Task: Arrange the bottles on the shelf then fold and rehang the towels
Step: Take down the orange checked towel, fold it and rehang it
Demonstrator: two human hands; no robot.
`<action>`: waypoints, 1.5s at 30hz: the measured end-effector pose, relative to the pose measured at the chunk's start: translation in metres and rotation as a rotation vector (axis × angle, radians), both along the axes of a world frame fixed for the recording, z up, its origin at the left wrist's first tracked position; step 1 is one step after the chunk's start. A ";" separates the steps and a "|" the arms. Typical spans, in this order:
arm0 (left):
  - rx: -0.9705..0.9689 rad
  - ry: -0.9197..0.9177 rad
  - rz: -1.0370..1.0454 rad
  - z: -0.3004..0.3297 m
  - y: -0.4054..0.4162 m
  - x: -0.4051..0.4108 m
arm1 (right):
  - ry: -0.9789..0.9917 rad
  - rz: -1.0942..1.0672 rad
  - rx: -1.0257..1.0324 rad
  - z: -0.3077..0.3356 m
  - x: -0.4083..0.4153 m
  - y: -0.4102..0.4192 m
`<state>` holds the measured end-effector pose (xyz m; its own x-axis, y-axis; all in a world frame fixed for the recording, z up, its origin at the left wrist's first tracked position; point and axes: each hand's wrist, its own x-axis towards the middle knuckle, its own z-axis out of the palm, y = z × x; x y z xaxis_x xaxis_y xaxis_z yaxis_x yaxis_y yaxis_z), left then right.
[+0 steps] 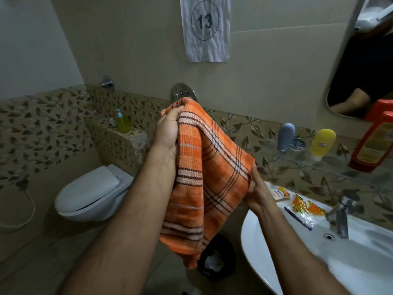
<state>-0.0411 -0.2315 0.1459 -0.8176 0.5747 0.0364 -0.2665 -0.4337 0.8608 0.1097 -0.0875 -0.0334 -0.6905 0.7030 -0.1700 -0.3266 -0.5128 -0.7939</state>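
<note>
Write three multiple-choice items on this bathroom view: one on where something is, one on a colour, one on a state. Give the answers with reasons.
1. Where is the green pump bottle?
A. On the tiled ledge above the toilet
B. In the sink
C. On the glass shelf

2. What colour is the checked towel?
A. Blue
B. Orange
C. White

3. How is the towel held?
A. Draped over the sink rim
B. Left hand only
C. Gripped by both hands in the air

Answers:
1 A: it stands on the ledge behind the toilet.
2 B: orange cloth with dark and pale stripes.
3 C: the left hand grips its top and the right hand its side, clear of the sink.
</note>
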 end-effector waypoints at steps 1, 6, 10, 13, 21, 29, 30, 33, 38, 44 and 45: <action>-0.001 -0.010 0.011 0.001 0.005 0.004 | -0.019 0.067 -0.039 -0.016 0.004 -0.012; -0.053 0.013 -0.007 -0.011 0.015 0.012 | 0.008 0.270 -0.045 -0.062 0.014 -0.048; -0.166 0.042 -0.030 -0.026 -0.002 0.003 | 0.045 0.312 -0.065 -0.062 0.035 -0.023; -0.189 0.067 0.010 -0.044 -0.016 -0.015 | -0.004 0.372 -0.048 -0.059 0.057 -0.003; -0.418 -0.111 -0.001 -0.119 -0.065 -0.062 | 0.033 0.459 -0.035 -0.004 0.077 0.019; -0.352 -0.283 -0.207 -0.159 -0.089 -0.071 | 0.114 0.479 0.034 0.055 0.051 -0.013; -0.335 -0.253 -0.259 -0.160 -0.093 -0.071 | 0.125 0.459 0.036 0.062 0.043 -0.021; -0.280 -0.196 -0.401 -0.170 -0.094 -0.070 | 0.163 0.384 0.018 0.078 0.028 -0.034; -0.181 -0.353 -0.393 -0.210 -0.094 -0.062 | 0.195 0.262 0.015 0.089 -0.007 -0.062; -0.114 -0.511 -0.442 -0.269 -0.103 -0.035 | 0.068 0.073 0.021 0.069 -0.015 -0.065; -0.086 -0.465 -0.473 -0.269 -0.108 -0.039 | 0.047 0.041 0.024 0.066 -0.012 -0.063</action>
<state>-0.0799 -0.3390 -0.1232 -0.3958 0.8604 -0.3210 -0.7630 -0.1136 0.6363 0.0981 -0.1507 0.0328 -0.7255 0.6777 -0.1200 -0.3433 -0.5075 -0.7903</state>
